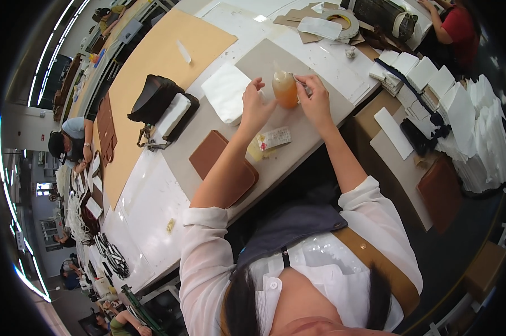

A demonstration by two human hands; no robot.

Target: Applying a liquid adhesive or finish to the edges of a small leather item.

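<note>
Fingers of the left hand [257,106] are parted and loosely curled, with nothing seen in their grasp, between a folded white sheet [224,92] and the bottle. Below that hand lies a white label [274,138] with dark print, too small to read, and a red mark. Next comes the translucent bottle [285,92], amber-orange liquid low down, paler above, over the grey board [332,96]. At its right side the right hand [314,98] brings thumb and fingertips close together; what they pinch, I cannot tell
</note>
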